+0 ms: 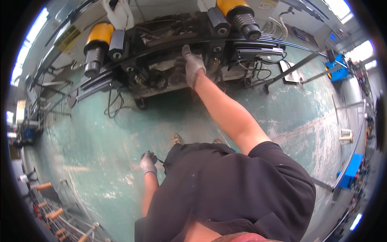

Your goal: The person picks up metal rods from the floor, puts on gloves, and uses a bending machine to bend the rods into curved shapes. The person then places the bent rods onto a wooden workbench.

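Note:
Ahead of me my right hand (191, 67), in a grey work glove, reaches out over a black machine (161, 66). Its thumb points up close to a long, thin dark rod (173, 45) that runs across the machine; whether it touches the rod I cannot tell. The fingers look apart, with nothing visible in them. My left hand (148, 162), gloved too, hangs low beside my body over the green floor (100, 141). Its fingers are loosely bent and apart, and it holds nothing that I can see.
Two yellow-and-black cylinders (99, 36) (238, 12) stand on the machine's left and right. Cables (115, 105) hang beneath it. A blue box (338, 68) and a white stool (346, 136) are at the right. A rack with orange-brown pieces (54, 213) stands at the lower left.

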`<action>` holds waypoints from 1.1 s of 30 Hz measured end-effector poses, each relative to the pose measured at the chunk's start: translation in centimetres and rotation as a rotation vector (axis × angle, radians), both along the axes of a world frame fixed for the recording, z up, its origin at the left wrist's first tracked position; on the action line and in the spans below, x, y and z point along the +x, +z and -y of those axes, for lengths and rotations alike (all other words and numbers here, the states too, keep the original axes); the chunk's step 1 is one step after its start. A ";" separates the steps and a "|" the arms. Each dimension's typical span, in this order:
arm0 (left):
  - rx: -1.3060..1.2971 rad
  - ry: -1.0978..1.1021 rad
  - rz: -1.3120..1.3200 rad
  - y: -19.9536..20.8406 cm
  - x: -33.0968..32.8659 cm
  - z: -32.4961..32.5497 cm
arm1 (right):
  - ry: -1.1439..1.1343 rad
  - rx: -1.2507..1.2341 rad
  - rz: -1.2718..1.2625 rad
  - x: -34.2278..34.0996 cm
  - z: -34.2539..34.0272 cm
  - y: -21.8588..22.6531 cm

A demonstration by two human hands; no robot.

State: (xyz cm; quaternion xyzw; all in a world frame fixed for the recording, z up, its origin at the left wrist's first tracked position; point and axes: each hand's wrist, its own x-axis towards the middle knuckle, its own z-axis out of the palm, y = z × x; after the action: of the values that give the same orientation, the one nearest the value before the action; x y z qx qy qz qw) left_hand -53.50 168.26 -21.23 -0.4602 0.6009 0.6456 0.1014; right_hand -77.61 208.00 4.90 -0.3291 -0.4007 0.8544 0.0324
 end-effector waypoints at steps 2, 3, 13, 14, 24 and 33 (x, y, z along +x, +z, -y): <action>0.019 -0.097 -0.117 4.3 -4.8 1.5 | -0.090 -0.039 0.041 -2.6 0.1 1.2; 0.009 -0.137 -0.169 5.7 -6.6 2.6 | -0.126 -0.050 0.044 -4.2 0.2 0.6; -0.033 -0.118 -0.024 3.2 -11.0 11.4 | -0.369 0.264 -0.033 -7.5 1.2 -2.4; -0.013 -0.117 -0.019 2.9 -11.0 11.2 | -0.409 0.430 -0.006 -8.2 0.8 -3.1; 0.047 -0.280 0.123 -0.2 -7.3 13.3 | -0.143 0.738 0.240 3.2 -2.9 -9.9; 0.018 -0.149 0.013 -0.9 -16.3 13.0 | 0.038 0.574 0.923 22.6 -6.7 -27.5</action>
State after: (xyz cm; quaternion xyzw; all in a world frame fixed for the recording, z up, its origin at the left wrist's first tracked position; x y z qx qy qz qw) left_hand -69.77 155.23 -22.16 -0.4175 0.6271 0.6385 0.1571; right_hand -54.97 214.68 -22.63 -0.6409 -0.5962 0.4779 -0.0738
